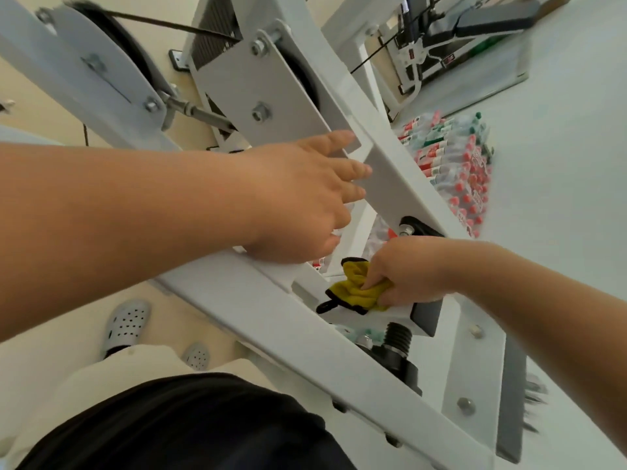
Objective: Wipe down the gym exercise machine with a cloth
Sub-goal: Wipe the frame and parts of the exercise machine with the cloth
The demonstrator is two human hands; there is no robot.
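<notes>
Under the right hand point(410, 276), the yellow cloth point(356, 291) is lying bunched on a small white ledge of the exercise machine point(400, 178), with the fingers curling over it and pinching it down against the metal. The left hand point(298, 198), above and to the left of the right one, is spreading its fingers straight across the slanted white bar and is grasping nothing. It seems to be bracing the person, though real contact is hard to judge.

The cloth is looking soft, light and limp, a black-edged rag with 1 small black loop trailing toward the left hand. It is likely to fold and slip unless kept wadded under the fingers, so taking it by the bunched middle, as now, is probably giving the best pressure.

The machine is looking stiff, heavy and smoothly painted, so it is unlikely to shift under wiping. Just below the right hand, though, a black threaded stop point(397, 337) is crowding the ledge, where the loop could snag. Beyond both hands, packs of bottles point(454, 164) are sitting on the floor.
</notes>
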